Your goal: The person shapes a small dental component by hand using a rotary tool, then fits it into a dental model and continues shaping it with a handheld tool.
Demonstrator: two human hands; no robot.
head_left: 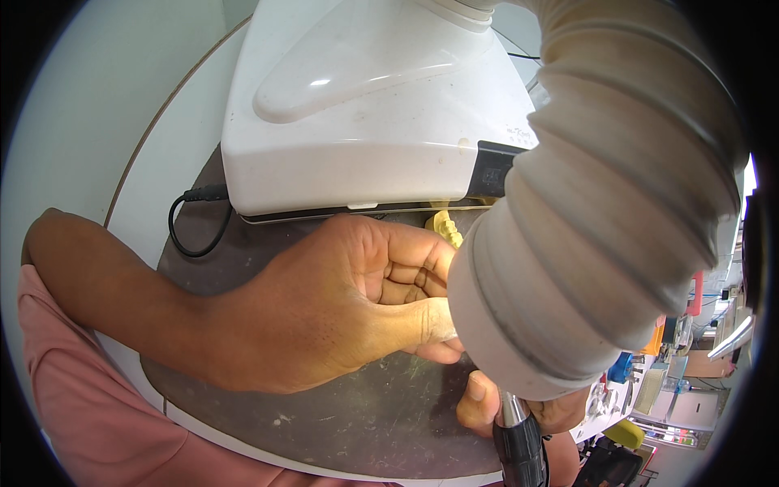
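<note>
Left hand [341, 304] is seen at frame centre, forearm entering from 9 o'clock. Fingers [410, 276] are curled shut toward the palm, thumb laid across toward 3 o'clock. A small yellow piece [445, 226] is seen just above the knuckles, at 1 o'clock of the hand; only a bit of it is exposed, and it cannot be told whether the curled fingers actually clamp it or merely sit against it.

Right hand [519, 406] is mostly hidden under the hose, at 5 o'clock of the left hand. A thumb tip and part of the palm are shown. A rotary handpiece [518, 442], metal collar and black ribbed body, is gripped in it, body running off toward 6 o'clock. The tool tip is covered by the hose mouth.

A grey corrugated suction hose [600, 203] is seen coming in from 1 o'clock, its open end just beside the left thumb.

A white machine housing [365, 105] is placed at 12 o'clock, touching the dark round work mat [365, 414]. A black cable [191, 223] is looped at 10 o'clock on the mat edge. A pink sleeve [89, 398] is seen at 8 o'clock. Cluttered bench items are seen at 4 o'clock, too small to identify.
</note>
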